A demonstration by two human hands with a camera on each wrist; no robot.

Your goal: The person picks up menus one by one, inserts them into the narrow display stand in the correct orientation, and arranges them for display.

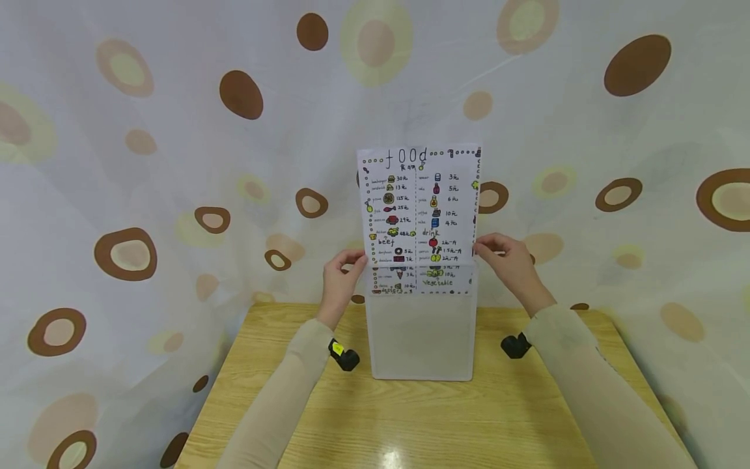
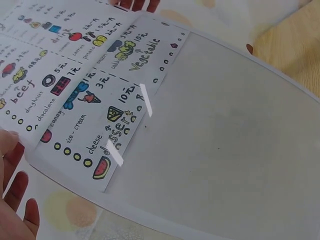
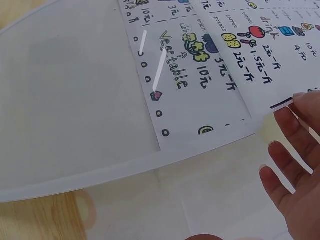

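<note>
Two hands feed a hand-drawn food menu into a clear sleeve standing on the desk.

Nearest is the pale wooden desk (image 1: 410, 423); on it the frosted plastic sleeve (image 1: 422, 339) stands upright, with the menu sheet (image 1: 418, 202) partly down inside. The left hand (image 1: 340, 277) and right hand (image 1: 510, 260) pinch the sheet's side edges with curled fingers (image 3: 285, 165). Paper this thin looks light and floppy, best held by both edges. Behind hangs a spotted curtain (image 1: 176, 130).
</note>
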